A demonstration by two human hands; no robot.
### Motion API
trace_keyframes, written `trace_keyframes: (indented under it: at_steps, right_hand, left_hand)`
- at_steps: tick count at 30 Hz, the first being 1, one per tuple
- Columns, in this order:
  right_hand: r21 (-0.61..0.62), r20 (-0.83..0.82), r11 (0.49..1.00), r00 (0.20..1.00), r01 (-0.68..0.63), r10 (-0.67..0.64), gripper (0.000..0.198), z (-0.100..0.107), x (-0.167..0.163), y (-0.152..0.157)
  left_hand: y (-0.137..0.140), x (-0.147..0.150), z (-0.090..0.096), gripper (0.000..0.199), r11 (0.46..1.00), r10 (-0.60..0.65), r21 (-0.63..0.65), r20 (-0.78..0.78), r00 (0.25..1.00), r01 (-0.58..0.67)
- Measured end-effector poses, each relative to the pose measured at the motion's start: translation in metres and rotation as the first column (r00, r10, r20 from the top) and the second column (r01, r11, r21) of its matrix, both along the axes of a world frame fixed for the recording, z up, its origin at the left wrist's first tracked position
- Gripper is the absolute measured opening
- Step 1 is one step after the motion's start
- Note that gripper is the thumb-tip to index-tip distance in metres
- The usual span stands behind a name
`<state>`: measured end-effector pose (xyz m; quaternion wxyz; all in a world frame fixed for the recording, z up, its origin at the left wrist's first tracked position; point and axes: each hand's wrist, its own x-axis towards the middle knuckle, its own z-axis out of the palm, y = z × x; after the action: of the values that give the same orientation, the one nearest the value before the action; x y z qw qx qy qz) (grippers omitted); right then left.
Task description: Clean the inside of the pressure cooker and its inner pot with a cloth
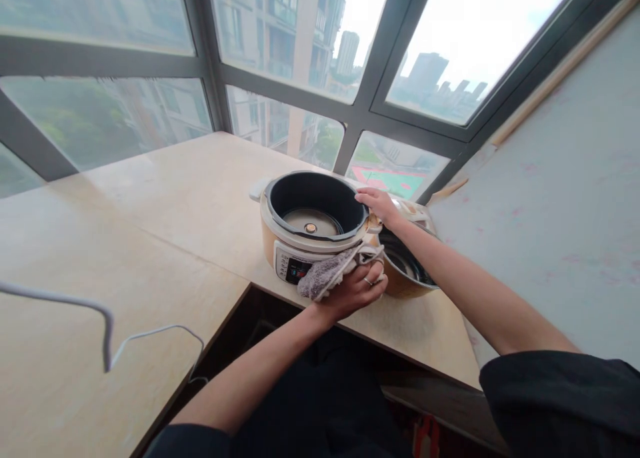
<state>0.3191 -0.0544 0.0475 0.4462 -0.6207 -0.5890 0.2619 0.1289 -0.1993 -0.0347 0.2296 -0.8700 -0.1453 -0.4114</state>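
An electric pressure cooker (pixel 270 235) without its lid stands upright near the counter's edge, its dark inside and round base plate showing. My left hand (pixel 356 290), wearing a ring, is closed around a grey-brown cloth (pixel 327 275) pressed against the cooker's front right side, partly over the control panel (pixel 293 266). My right hand (pixel 377 205) grips the cooker's rim at the right, fingers over the edge. Just right of the cooker, partly behind my right forearm, sits a golden pot-like piece (pixel 407 288) with a dark inside; I cannot tell whether it is the lid.
The pale counter (pixel 165 198) runs left, with a cut-out in front of me. A white cable (pixel 160 328) loops over its left part. Framed windows (pixel 350 118) stand behind, and a wall (pixel 560 231) closes off the right. Something red (pixel 425 435) shows below.
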Motion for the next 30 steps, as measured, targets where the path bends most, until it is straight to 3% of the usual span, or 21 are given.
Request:
trace_keyframes:
  at_steps: [3, 7, 14, 19, 24, 27, 30]
  right_hand:
    - [-0.028, -0.032, 1.0, 0.999, 0.002, -0.003, 0.038, -0.001, -0.001, 0.001]
    - [-0.055, -0.124, 0.998, 0.992, 0.001, -0.008, 0.039, -0.002, -0.006, 0.0]
    - [-0.08, -0.188, 0.989, 0.973, 0.124, -0.137, 0.038, -0.009, -0.02, -0.013]
    - [-0.095, -0.283, 0.968, 0.926, 0.231, -0.249, 0.048, -0.014, -0.038, -0.031]
    - [-0.142, -0.403, 0.939, 0.848, 0.313, -0.343, 0.06, -0.015, -0.058, -0.049]
    - [-0.157, -0.466, 0.943, 0.82, 0.295, -0.334, 0.064, -0.018, -0.068, -0.056]
    - [-0.154, -0.515, 0.96, 0.811, 0.231, -0.278, 0.069, -0.025, -0.077, -0.062]
  left_hand:
    - [0.007, 0.012, -0.006, 0.024, 0.999, 0.045, -0.02, -0.132, 0.99, -0.048]
    - [0.005, -0.001, -0.01, 0.032, 0.999, 0.007, -0.039, -0.189, 0.982, -0.015]
    - [0.006, -0.057, -0.009, 0.033, 1.0, -0.002, 0.019, -0.006, 1.0, 0.002]
    - [0.021, -0.079, -0.03, 0.04, 0.996, 0.075, 0.023, 0.208, 0.975, -0.081]
    - [0.027, -0.069, -0.047, 0.063, 0.941, 0.33, -0.093, 0.478, 0.814, -0.326]
    - [0.03, -0.056, -0.036, 0.072, 0.895, 0.414, -0.131, 0.602, 0.683, -0.427]
    - [0.038, -0.049, -0.014, 0.083, 0.892, 0.423, -0.231, 0.731, 0.536, -0.389]
